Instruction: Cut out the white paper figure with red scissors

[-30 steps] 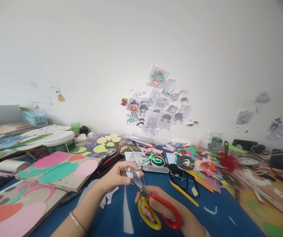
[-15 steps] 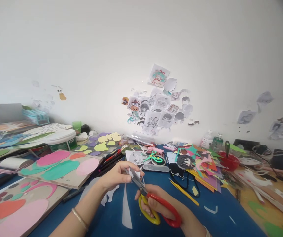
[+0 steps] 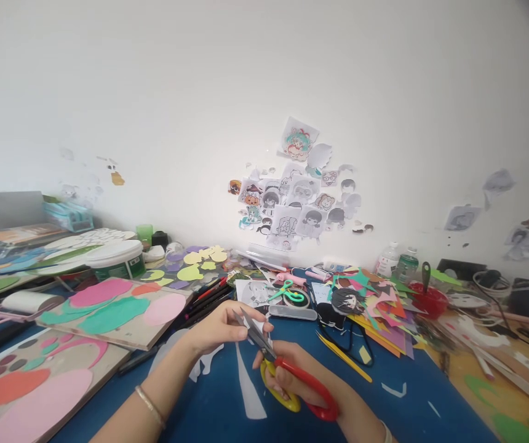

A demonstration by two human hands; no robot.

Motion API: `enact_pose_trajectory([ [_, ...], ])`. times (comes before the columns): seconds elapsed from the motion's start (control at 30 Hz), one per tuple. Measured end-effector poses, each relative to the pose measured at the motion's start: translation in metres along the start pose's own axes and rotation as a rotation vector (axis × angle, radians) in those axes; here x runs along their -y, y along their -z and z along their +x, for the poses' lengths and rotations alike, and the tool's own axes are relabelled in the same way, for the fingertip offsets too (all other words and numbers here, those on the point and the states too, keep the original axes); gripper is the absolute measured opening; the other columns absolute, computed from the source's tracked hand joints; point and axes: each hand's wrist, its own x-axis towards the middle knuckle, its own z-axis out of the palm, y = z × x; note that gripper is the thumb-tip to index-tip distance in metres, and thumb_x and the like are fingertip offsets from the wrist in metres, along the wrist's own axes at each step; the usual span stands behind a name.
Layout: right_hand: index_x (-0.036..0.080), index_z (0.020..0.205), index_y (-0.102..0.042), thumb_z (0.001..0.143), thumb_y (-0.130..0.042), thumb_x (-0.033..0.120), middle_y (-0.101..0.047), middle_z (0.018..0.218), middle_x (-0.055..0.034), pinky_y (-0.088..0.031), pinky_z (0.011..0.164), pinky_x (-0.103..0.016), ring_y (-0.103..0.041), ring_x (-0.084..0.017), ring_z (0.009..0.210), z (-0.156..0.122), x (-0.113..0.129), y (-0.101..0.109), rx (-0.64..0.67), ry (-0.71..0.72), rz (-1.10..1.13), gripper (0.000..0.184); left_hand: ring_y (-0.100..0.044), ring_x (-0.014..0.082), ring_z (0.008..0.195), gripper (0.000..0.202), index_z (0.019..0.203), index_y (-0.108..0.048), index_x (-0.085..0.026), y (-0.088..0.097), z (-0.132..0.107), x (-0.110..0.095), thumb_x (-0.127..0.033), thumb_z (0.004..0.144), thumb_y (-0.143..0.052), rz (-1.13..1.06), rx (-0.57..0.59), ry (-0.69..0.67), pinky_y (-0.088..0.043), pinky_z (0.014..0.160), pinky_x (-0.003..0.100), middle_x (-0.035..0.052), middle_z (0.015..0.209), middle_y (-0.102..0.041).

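Observation:
My right hand [image 3: 294, 369] is closed round the red and yellow handles of a pair of scissors [image 3: 308, 389]. The blades point up and left, slightly parted, beside a small piece of white paper [image 3: 264, 326]. My left hand [image 3: 227, 326] pinches that paper at the blades, and its fingers partly hide it. From below the left fingers a long, narrow white paper strip [image 3: 250, 394] hangs over the blue table surface [image 3: 209, 412]. White paper scraps [image 3: 206, 363] lie behind my left wrist.
Boards with coloured foam-like shapes [image 3: 117, 314] lie at left, near a white-lidded tub [image 3: 115, 258]. Green scissors [image 3: 287, 292], a yellow pencil-like tool [image 3: 345, 358] and a pile of coloured scraps [image 3: 389, 307] lie beyond my hands. Paper drawings [image 3: 304, 191] are stuck on the wall.
The hanging strip has swung to the right at its lower end. The scissor blades have parted a little more. Both hands stay in nearly the same place.

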Motion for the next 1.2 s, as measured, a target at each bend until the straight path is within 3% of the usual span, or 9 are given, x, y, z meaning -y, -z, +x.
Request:
enact_pose_trajectory([
  [0.23, 0.014, 0.103, -0.054, 0.078, -0.054, 0.061, -0.048, 0.065, 0.0042, -0.04, 0.048, -0.021, -0.042, -0.005, 0.048, 0.0, -0.011, 0.004, -0.032, -0.015, -0.022, 0.053, -0.067, 0.0228, 0.088, 0.03, 0.099, -0.07, -0.017, 0.001, 0.001, 0.001, -0.023, 0.07, -0.073, -0.004, 0.0, 0.0, -0.05, 0.082, 0.036, 0.0097, 0.098, -0.072],
  [0.33, 0.013, 0.107, -0.055, 0.089, -0.053, 0.04, -0.059, 0.086, -0.0025, -0.05, 0.06, -0.026, -0.057, -0.011, 0.066, -0.004, -0.012, 0.005, -0.035, -0.033, -0.041, 0.032, -0.067, 0.0229, 0.088, 0.029, 0.099, -0.07, -0.017, 0.001, 0.0, 0.001, -0.022, 0.07, -0.073, -0.012, 0.006, 0.006, -0.05, 0.081, 0.036, 0.0104, 0.098, -0.072],
  [0.43, 0.014, 0.111, -0.054, 0.091, -0.052, 0.03, -0.058, 0.107, -0.0066, -0.053, 0.072, -0.035, -0.06, -0.017, 0.086, -0.006, -0.011, 0.005, -0.049, -0.049, -0.062, 0.026, -0.067, 0.023, 0.088, 0.029, 0.098, -0.07, -0.017, 0.001, 0.0, 0.001, -0.022, 0.07, -0.073, -0.02, 0.015, 0.011, -0.05, 0.081, 0.036, 0.0104, 0.098, -0.072],
  [0.57, 0.013, 0.105, -0.057, 0.087, -0.054, 0.042, -0.059, 0.085, -0.0026, -0.049, 0.062, -0.027, -0.057, -0.013, 0.068, -0.003, -0.01, 0.005, -0.067, -0.049, -0.079, 0.034, -0.066, 0.0231, 0.087, 0.028, 0.095, -0.071, -0.017, 0.002, 0.0, 0.002, -0.024, 0.069, -0.074, -0.01, 0.014, 0.018, -0.05, 0.08, 0.036, 0.0102, 0.097, -0.072],
  [0.7, 0.013, 0.101, -0.058, 0.076, -0.057, 0.061, -0.048, 0.065, 0.0032, -0.037, 0.05, -0.022, -0.041, -0.007, 0.052, 0.001, -0.008, 0.004, -0.078, -0.048, -0.074, 0.054, -0.066, 0.0239, 0.086, 0.03, 0.095, -0.071, -0.016, 0.004, 0.0, 0.002, -0.028, 0.068, -0.075, 0.005, 0.006, 0.043, -0.049, 0.079, 0.036, 0.011, 0.095, -0.072],
  [0.9, 0.013, 0.097, -0.058, 0.07, -0.058, 0.067, -0.044, 0.064, 0.0032, -0.034, 0.051, -0.021, -0.038, -0.007, 0.053, 0.002, -0.007, 0.004, -0.097, -0.028, -0.078, 0.06, -0.066, 0.0242, 0.083, 0.032, 0.094, -0.071, -0.015, 0.008, 0.001, 0.005, -0.031, 0.067, -0.075, 0.014, 0.004, 0.076, -0.048, 0.077, 0.036, 0.0122, 0.094, -0.072],
  [1.2, 0.012, 0.097, -0.055, 0.073, -0.056, 0.065, -0.04, 0.061, 0.0054, -0.028, 0.046, -0.02, -0.031, -0.005, 0.048, 0.001, -0.007, 0.005, -0.072, -0.042, -0.068, 0.058, -0.063, 0.0248, 0.09, 0.031, 0.092, -0.071, -0.014, 0.014, 0.0, 0.007, -0.033, 0.068, -0.073, 0.039, 0.059, 0.106, -0.046, 0.078, 0.035, 0.0134, 0.094, -0.071],
])
